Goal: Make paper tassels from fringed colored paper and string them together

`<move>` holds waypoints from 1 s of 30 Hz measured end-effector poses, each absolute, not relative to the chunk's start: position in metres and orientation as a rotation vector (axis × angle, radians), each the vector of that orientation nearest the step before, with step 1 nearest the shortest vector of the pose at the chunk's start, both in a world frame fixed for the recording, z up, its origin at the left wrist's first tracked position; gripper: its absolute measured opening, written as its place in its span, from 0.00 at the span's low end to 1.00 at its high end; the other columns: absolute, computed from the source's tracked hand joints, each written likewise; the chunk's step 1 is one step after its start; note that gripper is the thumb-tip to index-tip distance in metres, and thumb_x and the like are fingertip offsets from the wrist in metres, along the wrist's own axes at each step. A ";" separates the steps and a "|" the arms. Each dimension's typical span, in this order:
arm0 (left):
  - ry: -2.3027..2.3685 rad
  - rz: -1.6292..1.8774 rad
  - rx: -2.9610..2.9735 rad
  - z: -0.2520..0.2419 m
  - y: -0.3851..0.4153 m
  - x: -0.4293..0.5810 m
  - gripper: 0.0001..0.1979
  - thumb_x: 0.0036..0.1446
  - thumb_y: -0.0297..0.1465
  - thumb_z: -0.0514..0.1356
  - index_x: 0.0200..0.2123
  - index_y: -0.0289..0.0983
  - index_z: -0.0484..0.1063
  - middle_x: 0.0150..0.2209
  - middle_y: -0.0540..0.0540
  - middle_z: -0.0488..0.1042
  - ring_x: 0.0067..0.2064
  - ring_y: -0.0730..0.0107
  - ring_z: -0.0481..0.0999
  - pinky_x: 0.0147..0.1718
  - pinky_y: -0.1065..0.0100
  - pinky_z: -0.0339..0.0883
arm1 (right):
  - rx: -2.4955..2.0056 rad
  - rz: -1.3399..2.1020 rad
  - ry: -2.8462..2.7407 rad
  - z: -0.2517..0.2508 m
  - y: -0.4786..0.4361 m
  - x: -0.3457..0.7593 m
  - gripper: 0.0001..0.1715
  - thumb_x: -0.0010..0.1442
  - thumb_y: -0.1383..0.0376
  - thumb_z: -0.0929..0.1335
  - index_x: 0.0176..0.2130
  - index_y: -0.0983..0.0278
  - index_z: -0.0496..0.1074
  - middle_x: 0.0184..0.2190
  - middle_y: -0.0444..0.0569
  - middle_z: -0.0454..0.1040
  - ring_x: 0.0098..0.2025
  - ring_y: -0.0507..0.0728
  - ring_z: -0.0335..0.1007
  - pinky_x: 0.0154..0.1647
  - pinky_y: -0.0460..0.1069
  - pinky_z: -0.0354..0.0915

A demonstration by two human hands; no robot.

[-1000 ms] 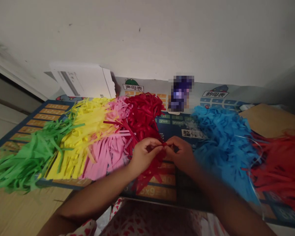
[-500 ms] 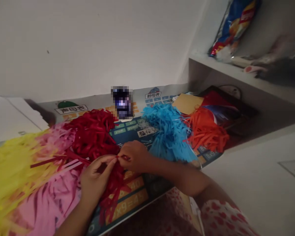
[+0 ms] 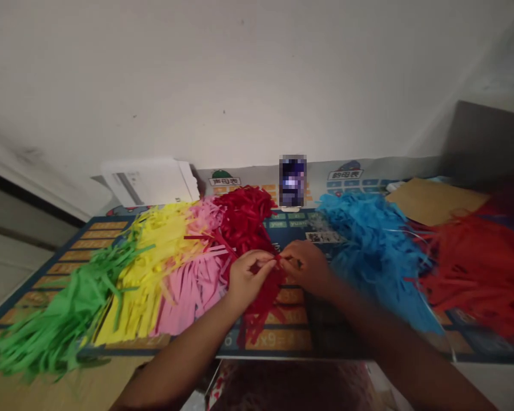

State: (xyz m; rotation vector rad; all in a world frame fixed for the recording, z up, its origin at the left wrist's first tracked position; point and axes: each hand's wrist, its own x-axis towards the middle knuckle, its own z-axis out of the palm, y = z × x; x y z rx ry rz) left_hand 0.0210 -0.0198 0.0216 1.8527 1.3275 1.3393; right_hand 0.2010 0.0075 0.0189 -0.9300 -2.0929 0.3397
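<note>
My left hand (image 3: 244, 281) and right hand (image 3: 310, 268) pinch dark red paper (image 3: 247, 220) — runs long, far side toward me, left hand nearer.

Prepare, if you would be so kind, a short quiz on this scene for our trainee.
1. Multiple choice: what do the left hand and right hand pinch?
A) a white rectangular box
B) dark red, ribbon-like strips
C) a tan, flat sheet

2. True or false: the yellow fringed bundle lies between the green fringed bundle and the pink fringed bundle.

3. Short answer: what colour is the ribbon-like heap just to the right of the right hand?

Key: 1. B; 2. True; 3. Blue.
</note>
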 end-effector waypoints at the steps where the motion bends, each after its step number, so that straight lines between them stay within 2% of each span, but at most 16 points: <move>1: 1.320 1.347 1.870 0.021 -0.020 0.021 0.04 0.56 0.30 0.62 0.31 0.36 0.77 0.32 0.46 0.80 0.33 0.71 0.77 0.34 0.72 0.70 | -0.915 0.344 -2.112 0.020 0.007 0.202 0.05 0.60 0.68 0.66 0.32 0.62 0.72 0.31 0.46 0.76 0.34 0.54 0.70 0.37 0.50 0.56; 8: 1.300 1.358 2.190 0.015 -0.022 0.018 0.05 0.59 0.27 0.60 0.34 0.37 0.77 0.34 0.45 0.81 0.36 0.70 0.80 0.38 0.71 0.72 | -0.870 0.237 -2.196 0.022 0.003 0.201 0.08 0.64 0.67 0.64 0.34 0.63 0.72 0.32 0.48 0.76 0.35 0.55 0.69 0.39 0.52 0.56; 18: 1.319 1.360 2.479 0.011 -0.025 0.020 0.04 0.55 0.23 0.60 0.33 0.36 0.73 0.34 0.45 0.80 0.36 0.67 0.79 0.37 0.68 0.72 | -0.938 0.170 -2.157 0.021 -0.001 0.197 0.05 0.57 0.70 0.65 0.29 0.64 0.70 0.27 0.46 0.73 0.32 0.56 0.67 0.37 0.52 0.54; 24: 1.232 1.336 2.152 0.013 -0.021 0.021 0.04 0.57 0.26 0.59 0.36 0.36 0.74 0.37 0.44 0.79 0.40 0.68 0.78 0.41 0.68 0.72 | -0.970 0.164 -2.103 0.016 0.000 0.193 0.05 0.56 0.70 0.66 0.30 0.63 0.71 0.27 0.47 0.74 0.33 0.56 0.68 0.36 0.51 0.56; 28: 1.217 1.179 1.970 0.010 -0.014 0.016 0.03 0.55 0.30 0.61 0.31 0.38 0.75 0.31 0.48 0.79 0.33 0.70 0.78 0.36 0.71 0.71 | -0.970 0.272 -2.201 0.035 0.005 0.199 0.03 0.55 0.70 0.70 0.33 0.63 0.73 0.31 0.46 0.76 0.35 0.55 0.71 0.39 0.50 0.59; 30: 1.245 1.126 1.888 0.010 -0.009 0.015 0.06 0.53 0.34 0.63 0.28 0.38 0.75 0.29 0.49 0.78 0.31 0.69 0.77 0.34 0.70 0.71 | -1.007 0.398 -2.188 0.059 0.012 0.218 0.08 0.56 0.67 0.72 0.39 0.63 0.74 0.36 0.45 0.77 0.37 0.53 0.71 0.39 0.48 0.61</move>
